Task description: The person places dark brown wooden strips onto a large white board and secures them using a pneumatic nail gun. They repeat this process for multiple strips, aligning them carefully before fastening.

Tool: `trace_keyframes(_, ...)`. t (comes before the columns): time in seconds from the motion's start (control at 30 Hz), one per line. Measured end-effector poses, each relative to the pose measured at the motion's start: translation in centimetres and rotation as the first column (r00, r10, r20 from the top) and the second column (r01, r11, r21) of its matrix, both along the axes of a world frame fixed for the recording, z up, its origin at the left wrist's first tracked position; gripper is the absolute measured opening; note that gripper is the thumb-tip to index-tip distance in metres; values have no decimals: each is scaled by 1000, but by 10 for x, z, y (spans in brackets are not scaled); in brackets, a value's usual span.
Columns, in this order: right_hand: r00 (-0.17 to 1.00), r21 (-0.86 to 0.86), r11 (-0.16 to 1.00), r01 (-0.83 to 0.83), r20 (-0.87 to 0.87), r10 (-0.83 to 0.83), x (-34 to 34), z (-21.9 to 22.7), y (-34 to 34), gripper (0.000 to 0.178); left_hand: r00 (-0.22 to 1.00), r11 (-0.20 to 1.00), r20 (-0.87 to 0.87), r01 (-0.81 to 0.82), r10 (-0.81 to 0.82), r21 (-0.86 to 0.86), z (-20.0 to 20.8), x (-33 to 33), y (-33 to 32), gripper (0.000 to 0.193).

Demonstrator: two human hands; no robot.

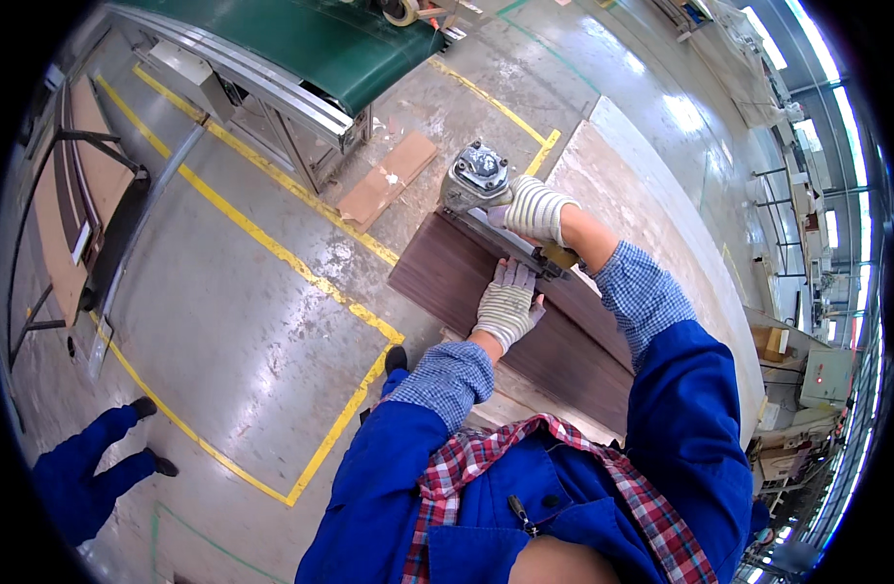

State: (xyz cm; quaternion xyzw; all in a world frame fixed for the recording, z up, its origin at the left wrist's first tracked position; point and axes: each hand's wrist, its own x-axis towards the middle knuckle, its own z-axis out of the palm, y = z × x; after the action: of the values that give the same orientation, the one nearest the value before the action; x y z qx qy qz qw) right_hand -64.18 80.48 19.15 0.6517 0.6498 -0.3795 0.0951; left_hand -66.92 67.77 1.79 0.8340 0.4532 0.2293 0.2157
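Dark wood-grain panel (466,282) lies at the pale worktop's (651,185) left edge, long axis running toward the person. Left hand (507,304) presses flat, unclenched, on it; right hand (536,208) grips the pneumatic nail gun (478,177) at its far end.

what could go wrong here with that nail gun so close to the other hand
1. The gloved left hand lies flat on the dark brown wooden panel right beside the grey metal pneumatic nail gun gripped by the gloved right hand; a stray fastener might hit its fingers.
2. The panel's end seems to overhang the pale work table, so it may tip or shift.
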Motion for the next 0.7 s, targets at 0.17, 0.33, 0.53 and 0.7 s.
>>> trace_keyframes(0.17,869,507,792,-340,-153,471,10,-17,-7,27,994,998,90,-60,57,36,7,3,-7,53)
trace_keyframes(0.33,970,565,817,-117,-111,216,-10,-45,-29,31,994,955,58,76,-96,286,28,-8,-26,44)
trace_keyframes(0.53,953,493,818,298,-208,-222,28,-38,-126,31,944,997,-322,-61,73,47,1,-27,-24,39)
trace_keyframes(0.7,822,393,726,564,-186,-538,134,1,-318,25,979,932,-200,28,49,362,-29,-13,-7,41)
